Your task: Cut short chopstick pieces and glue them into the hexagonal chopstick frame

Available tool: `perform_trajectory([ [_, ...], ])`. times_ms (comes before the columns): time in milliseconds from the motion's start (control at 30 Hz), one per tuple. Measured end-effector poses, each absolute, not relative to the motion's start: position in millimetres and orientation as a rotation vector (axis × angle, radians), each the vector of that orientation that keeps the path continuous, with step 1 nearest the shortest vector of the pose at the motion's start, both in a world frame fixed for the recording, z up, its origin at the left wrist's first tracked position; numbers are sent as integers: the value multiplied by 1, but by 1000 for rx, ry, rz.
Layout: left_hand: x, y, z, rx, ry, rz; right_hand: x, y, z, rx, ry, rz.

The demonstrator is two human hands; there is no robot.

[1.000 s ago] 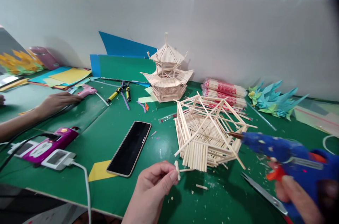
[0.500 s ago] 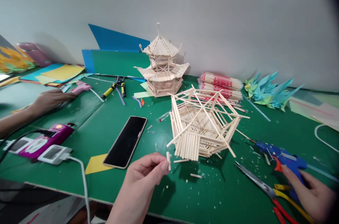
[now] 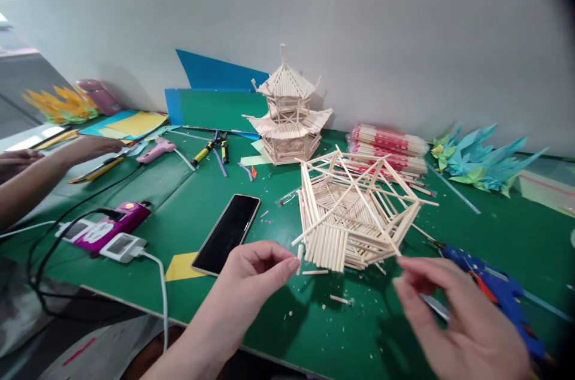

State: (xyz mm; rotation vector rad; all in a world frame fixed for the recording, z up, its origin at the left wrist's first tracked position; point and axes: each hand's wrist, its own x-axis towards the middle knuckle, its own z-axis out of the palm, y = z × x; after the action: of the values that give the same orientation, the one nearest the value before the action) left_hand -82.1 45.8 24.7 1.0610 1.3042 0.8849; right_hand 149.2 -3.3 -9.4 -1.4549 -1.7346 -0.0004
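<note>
My left hand (image 3: 258,278) pinches a short wooden stick piece (image 3: 299,259) upright between thumb and forefinger, at the front left of a six-sided stick frame (image 3: 335,248). Thin round sticks form the frame, with a row laid side by side along its front. My right hand (image 3: 458,308) is open at the frame's front right, thumb and forefinger apart. Its forefinger tip is close to a protruding stick end; whether they touch I cannot tell. Behind that hand lies a blue glue gun (image 3: 494,278), and pliers beneath it are mostly hidden.
A finished-looking stick pagoda (image 3: 287,110) stands behind, beside bundled sticks (image 3: 389,146). A phone (image 3: 229,233), a purple power strip (image 3: 112,227) with cables and a pink glue gun (image 3: 157,150) lie leftward. Another person's hand (image 3: 96,145) reaches in there. Blue paper leaves (image 3: 487,155) sit right.
My right hand has let go of the blue glue gun and moved left toward the frame. My left hand still pinches the stick piece. The other person's hand has left the pink glue gun.
</note>
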Motion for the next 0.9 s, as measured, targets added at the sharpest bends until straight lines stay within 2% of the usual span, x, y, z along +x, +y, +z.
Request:
perform_trajectory([
  [233,-87,52,32,1246,1353,808,97,21,20,-1066,-1944,60],
  [567,-76,62,41,1789,1512,762,102,28,13,-1193,-1893,77],
  [900,-64,59,48,2183,1677,538,104,29,6,-1111,-1903,178],
])
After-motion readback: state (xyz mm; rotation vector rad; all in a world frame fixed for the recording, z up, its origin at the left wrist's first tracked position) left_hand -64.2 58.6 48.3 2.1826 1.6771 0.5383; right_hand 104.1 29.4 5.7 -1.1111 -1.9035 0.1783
